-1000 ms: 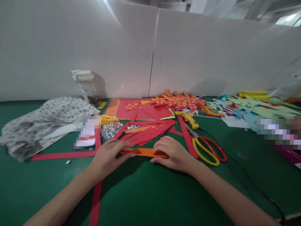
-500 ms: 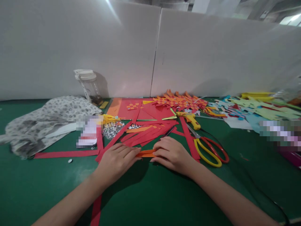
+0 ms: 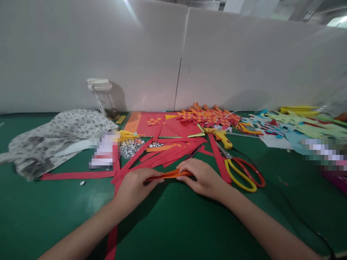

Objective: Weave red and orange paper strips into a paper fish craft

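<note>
Between my two hands stretches an orange paper strip (image 3: 170, 174), folded lengthwise so that its edges part a little. My left hand (image 3: 135, 186) pinches its left end between thumb and fingers. On the other end, my right hand (image 3: 202, 177) grips it the same way; the fingers cover part of the paper. Just beyond the hands lies a heap of red paper strips (image 3: 165, 156), with some orange ones among them. Scissors (image 3: 241, 175) with one yellow and one red handle rest to the right of my right hand.
A yellow glue gun (image 3: 223, 139) with a cord lies behind the scissors. Woven orange-red paper fish (image 3: 208, 115) are piled at the back. Googly eyes (image 3: 131, 147) sit left of the strips. A patterned cloth (image 3: 65, 133) and a bottle (image 3: 103, 97) stand farther left. Pale paper pieces (image 3: 306, 124) fill the right.
The strip was held flatter; now its layers show apart and more of it appears at both ends. My left fingers have shifted from lying over it to a thumb pinch.
</note>
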Motion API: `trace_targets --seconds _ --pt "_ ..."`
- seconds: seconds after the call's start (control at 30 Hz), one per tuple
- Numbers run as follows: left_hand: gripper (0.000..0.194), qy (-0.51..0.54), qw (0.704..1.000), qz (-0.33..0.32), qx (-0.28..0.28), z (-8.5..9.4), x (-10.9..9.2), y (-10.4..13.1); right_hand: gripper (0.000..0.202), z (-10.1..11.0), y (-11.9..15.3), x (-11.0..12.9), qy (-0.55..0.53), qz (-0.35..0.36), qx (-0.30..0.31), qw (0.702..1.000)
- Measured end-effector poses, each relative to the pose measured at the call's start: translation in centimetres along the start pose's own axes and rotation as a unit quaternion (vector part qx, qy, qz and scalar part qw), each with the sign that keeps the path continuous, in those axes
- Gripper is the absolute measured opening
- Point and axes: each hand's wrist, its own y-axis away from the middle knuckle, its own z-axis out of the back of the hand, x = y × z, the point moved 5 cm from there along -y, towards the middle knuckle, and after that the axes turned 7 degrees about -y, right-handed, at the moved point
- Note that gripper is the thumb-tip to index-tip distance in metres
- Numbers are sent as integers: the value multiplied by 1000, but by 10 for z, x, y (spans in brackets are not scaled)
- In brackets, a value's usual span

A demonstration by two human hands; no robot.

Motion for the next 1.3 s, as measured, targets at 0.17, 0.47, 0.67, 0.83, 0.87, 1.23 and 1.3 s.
trace_targets --seconds 0.17,0.47,0.67,0.83,0.87,1.23,1.3 --pt "13 66 997 24 -4 -5 -4 1 28 -4 -1 9 41 39 11 998" --pt "9 97 995 29 -13 -3 -12 0 22 -4 -2 19 86 104 1 991" --pt "9 103 994 45 -7 -3 -12 0 21 -4 -1 20 96 109 -12 989" --pt "9 122 991 46 13 -5 -10 1 24 -3 -1 19 116 109 -5 987" --pt "10 124 991 48 17 -4 -9 1 24 -2 -1 18 122 110 -4 986" --pt "10 126 988 92 0 7 2 -4 19 11 -1 7 86 62 -36 994" --pt "10 120 989 80 -14 5 -1 -3 18 8 -1 9 76 47 -27 996"
